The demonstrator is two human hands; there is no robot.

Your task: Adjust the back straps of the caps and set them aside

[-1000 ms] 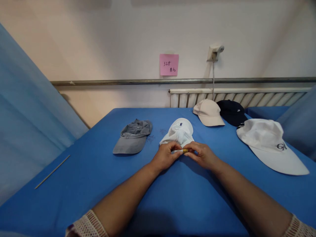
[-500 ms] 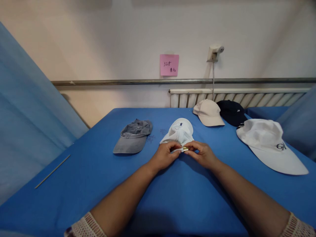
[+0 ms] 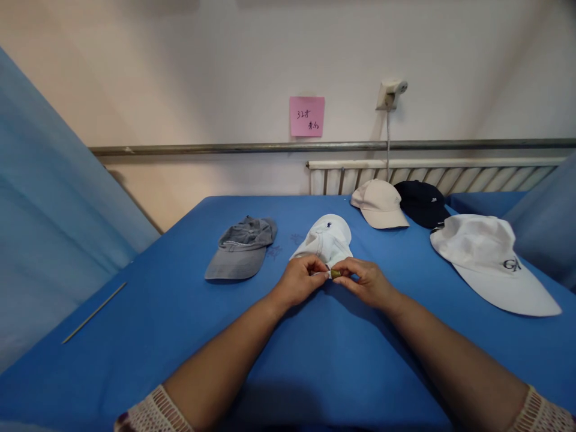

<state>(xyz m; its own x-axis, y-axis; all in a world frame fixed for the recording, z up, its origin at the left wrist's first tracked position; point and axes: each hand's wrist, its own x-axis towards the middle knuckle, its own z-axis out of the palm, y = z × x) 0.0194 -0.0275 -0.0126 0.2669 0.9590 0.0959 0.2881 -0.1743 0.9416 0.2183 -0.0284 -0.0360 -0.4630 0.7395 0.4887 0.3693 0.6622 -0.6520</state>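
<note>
The buckle [image 3: 336,273] has tipped and lost its shine. It sits at the near edge of the small white cap [image 3: 330,235], in the middle of the bench [image 3: 288,360], brim facing away. The left hand [image 3: 297,279] pinches the strap [image 3: 330,275]; the right hand [image 3: 371,282] grips the buckle. Working it well probably means keeping the strap flat and the buckle square to it. The hands hide how they join; farther off, the beige cap [image 3: 379,204] partly covers the navy cap [image 3: 422,202].

A blue curtain [image 3: 54,222], wall rail [image 3: 225,148] and radiator [image 3: 351,164] suggest a clinic-like room.
</note>
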